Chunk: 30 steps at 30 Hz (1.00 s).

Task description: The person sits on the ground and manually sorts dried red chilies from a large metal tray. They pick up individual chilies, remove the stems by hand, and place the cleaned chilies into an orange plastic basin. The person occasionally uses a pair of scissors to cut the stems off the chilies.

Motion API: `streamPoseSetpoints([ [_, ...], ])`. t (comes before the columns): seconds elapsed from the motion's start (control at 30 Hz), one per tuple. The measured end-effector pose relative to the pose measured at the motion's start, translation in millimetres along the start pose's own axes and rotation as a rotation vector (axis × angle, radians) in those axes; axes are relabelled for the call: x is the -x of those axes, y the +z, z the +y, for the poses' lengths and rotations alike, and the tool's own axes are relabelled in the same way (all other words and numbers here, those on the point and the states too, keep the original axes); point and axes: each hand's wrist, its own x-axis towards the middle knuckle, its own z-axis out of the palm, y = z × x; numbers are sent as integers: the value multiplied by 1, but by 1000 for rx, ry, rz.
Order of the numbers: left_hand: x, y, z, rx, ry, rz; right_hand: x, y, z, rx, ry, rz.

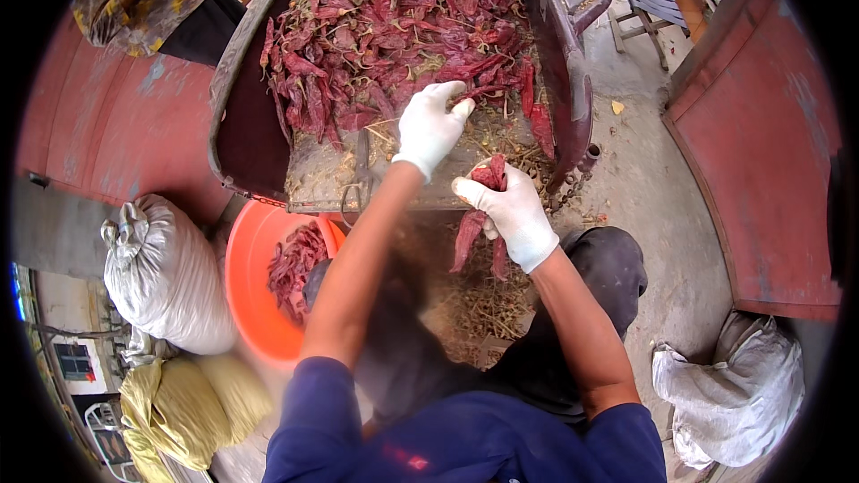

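Note:
A heap of dried red chili peppers [396,40] fills the back of a dark metal cart bed [560,47]. At the heap's near edge is my left hand [429,124], in a white glove. Its thumb and fingertips are at a chili pepper [486,90]; whether they grip it is unclear. My right hand [517,208], also gloved, is shut around several dried chilies [468,238] that hang below the palm, in front of the bed's near edge. Low on the left, an orange plastic basin [251,282] holds more dried chilies [295,272].
Stem scraps [493,308] litter the floor between my knees. A tied white sack [168,275] and a yellow sack [181,402] stand left; another white sack [735,389] lies right. Red metal doors [765,161] flank the cart. Part of another person [144,3] shows upper left, near a folding stool [647,10] across.

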Motion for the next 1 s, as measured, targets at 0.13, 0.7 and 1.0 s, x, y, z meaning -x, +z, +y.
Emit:
streamPoseSetpoints([
  [0.13, -21, 24, -1, -238, 23, -95, -1, 4, -4, -50, -1, 11],
  [0.7, 54, -54, 9, 614, -355, -114, -9, 6, -4, -122, -109, 185],
  [1.0, 69, -73, 21, 623, -307, -351, -7, 2, -14, 27, -255, 93],
])
